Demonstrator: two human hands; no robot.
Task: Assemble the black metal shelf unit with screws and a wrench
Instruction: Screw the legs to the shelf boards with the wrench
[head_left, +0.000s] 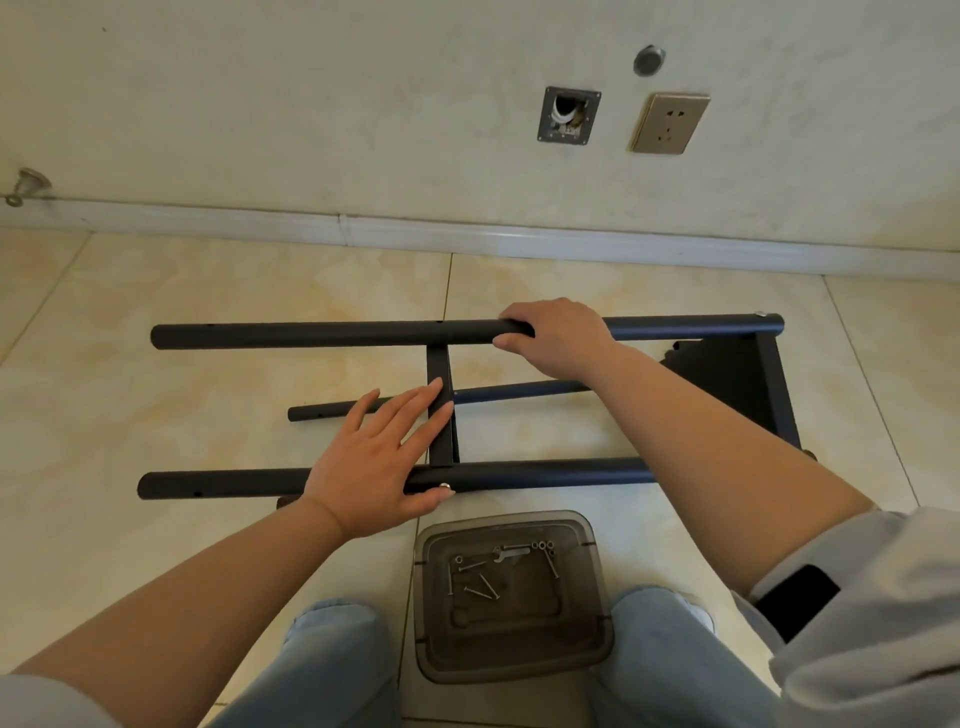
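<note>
Three black tubes (322, 332) (frame lying flat): right hand (558, 338) grips one, left hand (382, 462) rests flat.

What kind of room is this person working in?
Probably a room in a home: a glossy tiled floor, a white baseboard, and a wall socket beside an open junction box.

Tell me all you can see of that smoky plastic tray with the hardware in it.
The tray is a translucent grey-brown plastic tub, squarish with rounded corners and a raised rim. It sits flat on the floor tiles between the person's knees, just nearer to them than the black frame's near tube. Inside lie several loose long screws, a few small nuts or washers and a small flat wrench. Neither hand touches it.
</note>
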